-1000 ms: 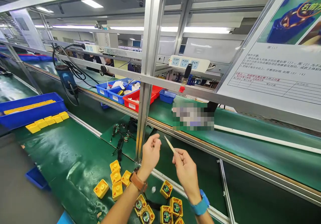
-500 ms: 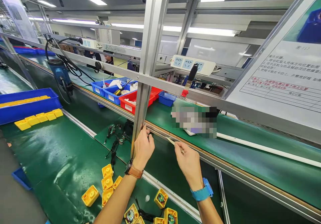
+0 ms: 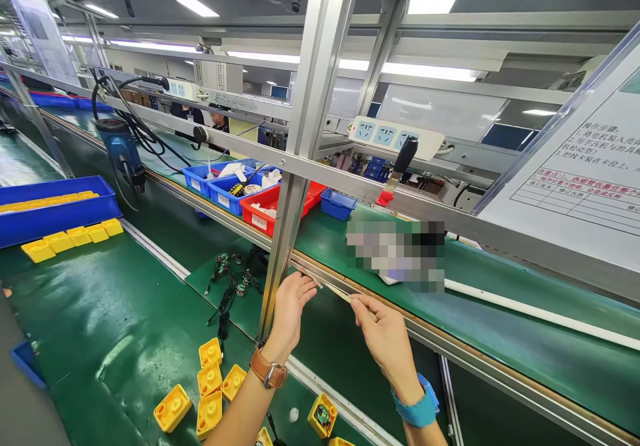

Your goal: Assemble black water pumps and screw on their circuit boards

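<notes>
My left hand [image 3: 291, 305] and my right hand [image 3: 384, 333] are raised in front of the upright aluminium post [image 3: 293, 186]. Between them runs a thin pale strip [image 3: 334, 289]. My right hand pinches its right end, fingers closed. My left hand's fingers are curled at its left end, close to the rail of the upper conveyor [image 3: 450, 339]. Below my hands, several yellow plastic housings [image 3: 209, 379] lie on the green mat. Some more of these housings [image 3: 321, 415] hold round parts.
A blue tray [image 3: 55, 209] with yellow parts stands at left, yellow blocks [image 3: 65, 241] before it. Blue and red bins [image 3: 253, 196] sit on the upper belt. A blue electric screwdriver [image 3: 123, 149] hangs from cables. Small wired boards [image 3: 233, 279] lie behind the post. A power strip [image 3: 395, 136] hangs overhead.
Both hands rose from chest height to the rail by the post. The strip, first held upright by my right hand, now lies stretched between both hands along the rail.
</notes>
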Demonstrator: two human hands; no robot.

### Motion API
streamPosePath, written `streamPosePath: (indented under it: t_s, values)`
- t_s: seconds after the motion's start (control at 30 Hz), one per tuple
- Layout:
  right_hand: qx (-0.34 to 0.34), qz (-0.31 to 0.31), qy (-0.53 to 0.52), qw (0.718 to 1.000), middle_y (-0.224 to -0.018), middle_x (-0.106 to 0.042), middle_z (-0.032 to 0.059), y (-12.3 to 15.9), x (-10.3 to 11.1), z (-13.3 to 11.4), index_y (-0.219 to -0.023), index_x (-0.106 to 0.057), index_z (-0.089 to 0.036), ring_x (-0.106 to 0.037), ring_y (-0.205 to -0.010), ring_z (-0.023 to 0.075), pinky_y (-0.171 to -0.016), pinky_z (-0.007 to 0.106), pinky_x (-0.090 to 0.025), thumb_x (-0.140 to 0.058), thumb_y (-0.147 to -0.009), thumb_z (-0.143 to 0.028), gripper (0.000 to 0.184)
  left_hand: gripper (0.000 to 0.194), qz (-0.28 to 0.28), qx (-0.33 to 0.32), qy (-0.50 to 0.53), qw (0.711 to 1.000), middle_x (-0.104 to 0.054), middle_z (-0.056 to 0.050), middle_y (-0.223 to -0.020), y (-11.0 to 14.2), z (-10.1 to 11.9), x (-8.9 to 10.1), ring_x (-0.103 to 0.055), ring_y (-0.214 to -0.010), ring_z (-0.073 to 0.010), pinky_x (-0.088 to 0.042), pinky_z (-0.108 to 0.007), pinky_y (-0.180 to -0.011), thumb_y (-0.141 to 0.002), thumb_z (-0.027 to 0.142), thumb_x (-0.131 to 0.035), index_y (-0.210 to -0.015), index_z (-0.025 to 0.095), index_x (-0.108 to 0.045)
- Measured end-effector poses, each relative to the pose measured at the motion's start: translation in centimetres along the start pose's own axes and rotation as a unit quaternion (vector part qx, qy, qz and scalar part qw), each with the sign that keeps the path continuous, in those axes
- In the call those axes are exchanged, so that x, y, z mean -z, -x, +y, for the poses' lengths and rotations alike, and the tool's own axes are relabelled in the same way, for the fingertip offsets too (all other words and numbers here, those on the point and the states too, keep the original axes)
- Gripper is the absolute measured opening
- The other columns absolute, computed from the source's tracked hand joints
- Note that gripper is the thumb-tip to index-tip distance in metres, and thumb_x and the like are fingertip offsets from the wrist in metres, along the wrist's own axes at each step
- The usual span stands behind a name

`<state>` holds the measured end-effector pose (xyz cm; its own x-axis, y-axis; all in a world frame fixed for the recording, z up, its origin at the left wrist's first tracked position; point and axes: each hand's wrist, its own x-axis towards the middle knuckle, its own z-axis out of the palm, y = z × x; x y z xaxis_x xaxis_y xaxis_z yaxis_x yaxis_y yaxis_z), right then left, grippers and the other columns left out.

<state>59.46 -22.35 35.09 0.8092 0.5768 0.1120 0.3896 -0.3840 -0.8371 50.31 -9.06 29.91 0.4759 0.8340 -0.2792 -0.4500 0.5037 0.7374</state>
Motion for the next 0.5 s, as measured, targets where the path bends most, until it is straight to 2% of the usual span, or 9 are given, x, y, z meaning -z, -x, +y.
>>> streamPosePath:
  t_s: [0.07, 0.13, 0.2, 0.27, 0.33, 0.37, 0.47, 0.5]
  values:
    - [-0.009, -0.010, -0.020, 1.000, -0.056, -0.057, 0.0051, 0.7, 0.1, -0.4, -0.089, -0.080, -0.014, -0.049, -0.051, 0.0179, -0.050, 0.031, -0.044, -0.058, -0.075, -0.072, 0.063, 0.023, -0.018, 0.068, 0.095, 0.993, -0.071, -0.017, -0.105, 0.3, 0.9, -0.7, -0.073, -0.098, -0.0225, -0.060, -0.037, -0.093, -0.103, 0.031, -0.051, -0.102, 0.011, -0.062]
    - [-0.004, -0.014, -0.021, 1.000, -0.056, -0.056, 0.0048, 1.3, 0.3, -0.4, -0.088, -0.080, -0.015, -0.050, -0.051, 0.0174, -0.048, 0.029, -0.044, -0.060, -0.076, -0.071, 0.061, 0.019, -0.024, 0.094, 0.135, 0.986, -0.070, -0.014, -0.097, 0.5, 1.4, -1.2, -0.073, -0.092, -0.0204, -0.061, -0.034, -0.088, -0.100, 0.028, -0.057, -0.095, 0.011, -0.063]
    - [0.012, -0.015, -0.018, 1.000, -0.057, -0.056, 0.0048, 2.0, 0.4, -0.3, -0.087, -0.080, -0.016, -0.052, -0.051, 0.0176, -0.048, 0.028, -0.045, -0.062, -0.077, -0.072, 0.060, 0.011, -0.024, 0.101, 0.143, 0.984, -0.066, -0.007, -0.082, 0.6, 1.0, -1.2, -0.068, -0.074, -0.0140, -0.059, -0.026, -0.072, -0.092, 0.021, -0.068, -0.091, 0.012, -0.061]
    - [0.034, -0.018, -0.023, 0.999, -0.058, -0.058, 0.0052, 2.5, 0.1, -0.5, -0.087, -0.080, -0.016, -0.053, -0.051, 0.0175, -0.046, 0.027, -0.045, -0.063, -0.079, -0.070, 0.058, 0.020, -0.024, 0.106, 0.133, 0.985, -0.058, 0.002, -0.070, 0.8, -0.4, -0.5, -0.051, -0.052, -0.0054, -0.042, -0.017, -0.049, -0.082, 0.019, -0.078, -0.087, 0.013, -0.060]
    - [0.069, -0.046, -0.044, 0.996, -0.063, -0.063, 0.0064, 3.0, -0.8, -1.6, -0.088, -0.080, -0.016, -0.056, -0.053, 0.0173, -0.049, 0.026, -0.048, -0.064, -0.081, -0.066, 0.053, 0.031, -0.017, 0.117, 0.112, 0.987, -0.051, 0.007, -0.065, 1.5, -2.6, 1.3, -0.030, -0.043, -0.0010, -0.020, -0.016, -0.041, -0.073, 0.026, -0.085, -0.083, 0.015, -0.059]
    - [0.092, -0.065, -0.060, 0.992, -0.067, -0.065, 0.0072, 3.0, -1.6, -2.7, -0.089, -0.080, -0.016, -0.058, -0.056, 0.0174, -0.052, 0.026, -0.050, -0.064, -0.084, -0.063, 0.049, 0.035, -0.010, 0.130, 0.095, 0.987, -0.049, 0.008, -0.064, 2.0, -3.9, 2.4, -0.027, -0.043, -0.0007, -0.016, -0.017, -0.041, -0.070, 0.031, -0.087, -0.080, 0.015, -0.057]
    - [0.136, -0.151, -0.148, 0.968, -0.072, -0.066, 0.0051, 2.0, -5.7, -7.7, -0.101, -0.078, -0.017, -0.057, -0.059, 0.0144, -0.054, 0.024, -0.049, -0.062, -0.091, -0.051, 0.039, 0.042, 0.038, 0.200, 0.019, 0.979, -0.041, 0.009, -0.054, 4.4, -6.9, 6.7, -0.029, -0.041, -0.0032, -0.021, -0.019, -0.041, -0.076, 0.044, -0.085, -0.069, 0.017, -0.054]
    - [0.125, -0.190, -0.197, 0.954, -0.069, -0.062, 0.0022, 1.0, -7.6, -9.8, -0.107, -0.075, -0.017, -0.052, -0.054, 0.0119, -0.049, 0.022, -0.044, -0.062, -0.092, -0.046, 0.036, 0.039, 0.060, 0.188, -0.003, 0.980, -0.048, 0.007, -0.058, 5.4, -7.5, 8.2, -0.039, -0.045, -0.0054, -0.031, -0.020, -0.043, -0.084, 0.047, -0.079, -0.073, 0.016, -0.058]
